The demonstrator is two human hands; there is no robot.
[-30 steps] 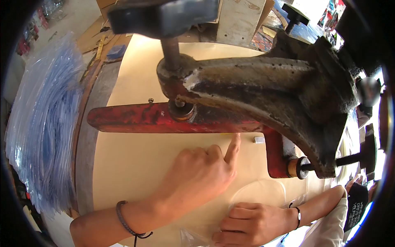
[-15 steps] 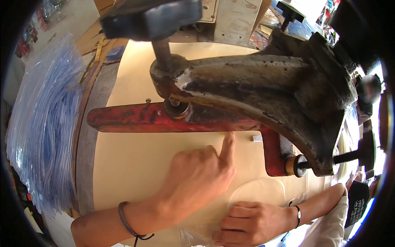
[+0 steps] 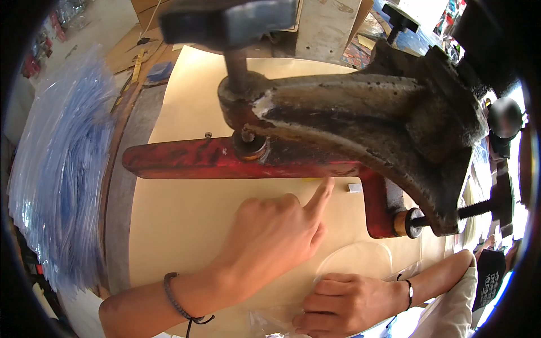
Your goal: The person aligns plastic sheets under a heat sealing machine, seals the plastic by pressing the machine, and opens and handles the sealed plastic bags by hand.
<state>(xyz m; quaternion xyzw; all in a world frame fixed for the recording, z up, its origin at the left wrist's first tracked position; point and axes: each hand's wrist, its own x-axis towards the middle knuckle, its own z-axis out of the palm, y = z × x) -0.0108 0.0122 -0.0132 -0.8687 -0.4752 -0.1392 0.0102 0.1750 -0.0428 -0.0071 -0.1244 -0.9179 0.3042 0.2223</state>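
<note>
My left hand (image 3: 276, 236), with a grey braided bracelet, reaches up over a cream sheet (image 3: 186, 225). Its index finger is stretched out, the tip at the lower edge of the red metal bar (image 3: 186, 160) of a press-like machine. The other fingers are curled and partly hidden; nothing shows in them. At the bottom, my right hand (image 3: 338, 304) rests with bent fingers close together on thin clear plastic (image 3: 360, 259), which has a rounded outline. A small whitish block (image 3: 354, 187) lies beside the left fingertip. Under the bar a sliver of yellow shows.
The machine's heavy dark arm (image 3: 338, 112) spans above the bar, with a black knob (image 3: 225, 25) at its end. A thick pile of clear bluish plastic sheets (image 3: 62, 180) is at the left. Behind stands a pale metal cabinet (image 3: 324, 31).
My left index fingertip has shifted slightly right along the bar's edge. My right hand has hardly moved. The machine's knob appears farther right as the view shifts.
</note>
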